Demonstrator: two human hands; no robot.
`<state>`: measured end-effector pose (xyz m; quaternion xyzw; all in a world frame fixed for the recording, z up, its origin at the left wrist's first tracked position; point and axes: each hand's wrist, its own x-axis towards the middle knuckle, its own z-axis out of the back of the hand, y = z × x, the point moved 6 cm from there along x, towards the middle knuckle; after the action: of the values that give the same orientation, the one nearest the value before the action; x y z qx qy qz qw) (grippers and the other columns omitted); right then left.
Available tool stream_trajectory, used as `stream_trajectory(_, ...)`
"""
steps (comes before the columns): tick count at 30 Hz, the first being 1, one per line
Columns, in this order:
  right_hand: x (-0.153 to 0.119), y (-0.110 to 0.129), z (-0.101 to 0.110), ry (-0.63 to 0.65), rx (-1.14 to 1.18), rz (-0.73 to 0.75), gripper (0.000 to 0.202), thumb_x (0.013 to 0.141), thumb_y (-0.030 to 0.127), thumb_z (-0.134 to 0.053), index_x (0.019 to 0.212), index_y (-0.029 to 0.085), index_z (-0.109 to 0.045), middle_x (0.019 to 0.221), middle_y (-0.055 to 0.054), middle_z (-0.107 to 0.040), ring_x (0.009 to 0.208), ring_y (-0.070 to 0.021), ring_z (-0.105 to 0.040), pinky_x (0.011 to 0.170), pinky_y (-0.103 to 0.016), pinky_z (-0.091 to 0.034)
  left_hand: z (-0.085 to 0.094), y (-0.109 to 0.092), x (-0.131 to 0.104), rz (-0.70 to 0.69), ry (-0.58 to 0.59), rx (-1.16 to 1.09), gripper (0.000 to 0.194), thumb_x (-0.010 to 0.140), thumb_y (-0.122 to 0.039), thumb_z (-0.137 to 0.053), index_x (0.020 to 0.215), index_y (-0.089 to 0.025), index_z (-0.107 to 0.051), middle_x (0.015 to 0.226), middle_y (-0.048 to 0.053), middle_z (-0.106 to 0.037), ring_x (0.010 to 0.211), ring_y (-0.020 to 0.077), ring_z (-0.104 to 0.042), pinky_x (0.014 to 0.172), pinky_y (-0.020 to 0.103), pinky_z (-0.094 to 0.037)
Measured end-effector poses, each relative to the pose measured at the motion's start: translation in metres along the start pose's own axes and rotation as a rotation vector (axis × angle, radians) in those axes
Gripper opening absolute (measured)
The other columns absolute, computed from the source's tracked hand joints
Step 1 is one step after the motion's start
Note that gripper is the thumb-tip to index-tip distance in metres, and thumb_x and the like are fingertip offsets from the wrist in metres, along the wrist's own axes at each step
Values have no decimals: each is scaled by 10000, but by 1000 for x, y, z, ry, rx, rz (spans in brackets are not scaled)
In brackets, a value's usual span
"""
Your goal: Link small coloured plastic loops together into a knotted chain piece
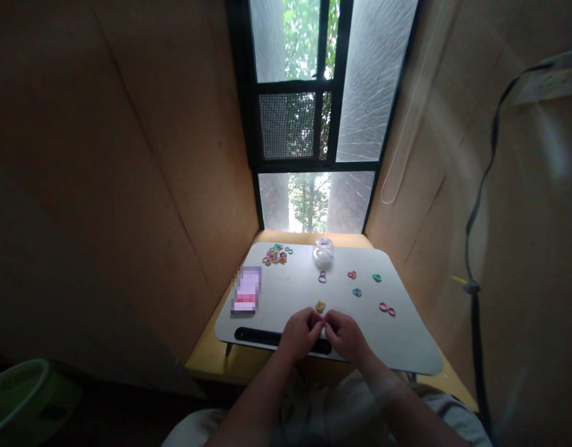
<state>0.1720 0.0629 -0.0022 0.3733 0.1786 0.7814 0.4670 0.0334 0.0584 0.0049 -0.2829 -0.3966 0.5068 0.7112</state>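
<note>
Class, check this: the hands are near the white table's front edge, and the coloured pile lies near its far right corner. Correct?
No: the head view shows the coloured pile near the far left corner of the white table. The left hand and right hand are indeed near its front edge.

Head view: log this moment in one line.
left hand + right hand: fingertips together, grasp unclear; yellow piece: just beyond; clear jar: farther back

White tabletop [286, 298]: multicoloured loops [275, 256] at its far left; yellow loop [320, 307] near its front edge; green loop [376, 278] and magenta loop [387, 309] toward its right; black window frame [314, 167] and grid-patterned screen [288, 126] beyond it; yellow ledge [249, 367] beneath it
</note>
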Motion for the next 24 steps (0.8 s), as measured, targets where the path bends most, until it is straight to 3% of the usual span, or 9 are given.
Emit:
stream_trajectory(9,1,0,1,-14,99,34,174,786,119,-467,802,204,-618,740,-3,-633,694,-154,-560,684,-268,-427,0,4,1,27,-38,-85,255,868,-421,-582,900,-180,-656,695,-7,-632,612,125,-533,598,232,-401)
stream_trajectory(14,1,-3,-1,-7,135,15,134,846,185,-493,835,199,-626,761,-9,-648,688,-152,-569,665,-261,-435,-1,7,3,16,-24,-101,249,867,-390,-580,924,-178,-698,735,16,-661,660,140,-565,636,241,-423)
stream_trajectory(24,3,0,0,19,157,11,164,873,219,-509,878,202,-672,828,-29,-689,736,-165,-602,692,-270,-455,-1,11,4,79,-24,-103,188,834,-366,-607,824,-180,-636,685,-17,-633,609,116,-536,586,216,-393)
